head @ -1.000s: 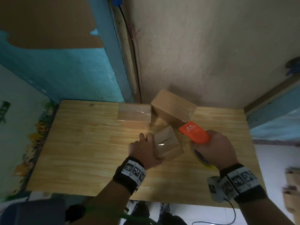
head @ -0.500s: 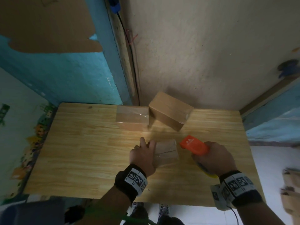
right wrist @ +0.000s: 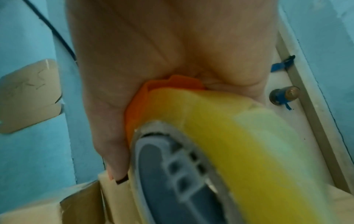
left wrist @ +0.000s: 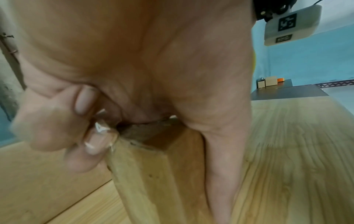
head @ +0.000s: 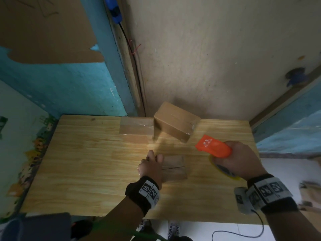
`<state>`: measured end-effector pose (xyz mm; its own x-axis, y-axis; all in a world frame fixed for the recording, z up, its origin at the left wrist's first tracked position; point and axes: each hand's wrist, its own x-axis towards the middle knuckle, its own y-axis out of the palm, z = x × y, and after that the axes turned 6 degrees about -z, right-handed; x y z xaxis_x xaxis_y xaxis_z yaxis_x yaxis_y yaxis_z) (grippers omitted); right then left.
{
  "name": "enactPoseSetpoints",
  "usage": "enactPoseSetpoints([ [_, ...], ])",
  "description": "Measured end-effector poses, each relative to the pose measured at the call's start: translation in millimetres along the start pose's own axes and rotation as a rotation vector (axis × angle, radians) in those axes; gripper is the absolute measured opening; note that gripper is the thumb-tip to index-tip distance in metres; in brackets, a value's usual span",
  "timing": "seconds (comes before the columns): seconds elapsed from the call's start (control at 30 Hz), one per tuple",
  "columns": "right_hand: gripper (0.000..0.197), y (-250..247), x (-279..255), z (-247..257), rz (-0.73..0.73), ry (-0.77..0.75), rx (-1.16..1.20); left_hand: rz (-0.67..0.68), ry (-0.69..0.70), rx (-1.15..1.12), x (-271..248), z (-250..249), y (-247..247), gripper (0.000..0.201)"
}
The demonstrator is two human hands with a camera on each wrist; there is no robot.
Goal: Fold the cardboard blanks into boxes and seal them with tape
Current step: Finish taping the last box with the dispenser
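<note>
A small cardboard box stands on the wooden table near its middle. My left hand grips the box's left end; in the left wrist view its fingers curl over the taped top edge of the box. My right hand holds an orange tape dispenser with a yellowish tape roll, lifted to the right of the box and apart from it. Two sealed boxes sit at the back: a flat one and a tilted one.
The table stands against a beige wall and a blue-painted wall. A cable hangs below the table's front edge. More cardboard lies beyond the table's right side.
The box has been turned and set down flat on the table under my left hand. My right hand with the dispenser has drawn away to the right of it.
</note>
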<state>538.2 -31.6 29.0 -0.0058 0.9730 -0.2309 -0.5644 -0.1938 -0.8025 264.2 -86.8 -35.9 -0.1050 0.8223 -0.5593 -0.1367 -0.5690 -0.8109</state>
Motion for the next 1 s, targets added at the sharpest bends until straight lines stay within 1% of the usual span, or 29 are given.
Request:
enactPoseSetpoints([
  [0.07,0.025,0.7,-4.4,-1.0,0.002,0.004,0.029,-0.015,0.024,-0.003,0.4,2.1,2.6,0.093],
  [0.17,0.024,7.5,-13.7,1.3,0.040,0.039,0.120,-0.043,0.060,-0.025,0.3,5.2,4.9,0.110],
  [0.23,0.024,16.1,-20.8,5.0,0.036,0.038,0.167,-0.054,0.042,-0.065,0.0,5.8,4.3,0.121],
  [0.27,0.024,21.5,-23.9,7.3,0.028,0.035,0.191,-0.054,0.023,-0.092,-0.2,5.6,3.2,0.122],
  [0.3,0.023,26.6,-27.4,10.1,0.019,0.032,0.214,-0.058,0.004,-0.114,0.1,4.8,3.2,0.118],
  [0.37,0.023,36.1,-33.7,17.2,0.007,0.027,0.265,-0.078,-0.030,-0.138,0.2,3.5,1.9,0.104],
  [0.43,0.024,44.0,-39.2,22.9,-0.004,0.006,0.317,-0.069,-0.059,-0.160,-1.6,2.3,1.7,0.097],
  [0.57,0.027,52.5,-49.6,29.2,-0.029,-0.035,0.416,-0.065,-0.107,-0.173,-5.9,-0.5,9.6,0.098],
  [0.7,0.031,50.6,-56.4,33.1,-0.093,-0.057,0.500,-0.124,-0.133,-0.162,-11.4,-5.5,18.4,0.101],
  [0.77,0.032,49.0,-57.6,33.6,-0.106,-0.096,0.537,-0.168,-0.135,-0.159,-16.1,-10.0,22.8,0.097],
  [0.9,0.037,55.7,-58.8,37.7,-0.019,-0.173,0.507,-0.209,-0.139,-0.174,-21.3,-13.7,28.5,0.089],
  [1.0,0.036,59.8,-57.2,36.7,-0.020,-0.195,0.443,-0.160,-0.111,-0.197,-21.5,-11.8,27.4,0.083],
])
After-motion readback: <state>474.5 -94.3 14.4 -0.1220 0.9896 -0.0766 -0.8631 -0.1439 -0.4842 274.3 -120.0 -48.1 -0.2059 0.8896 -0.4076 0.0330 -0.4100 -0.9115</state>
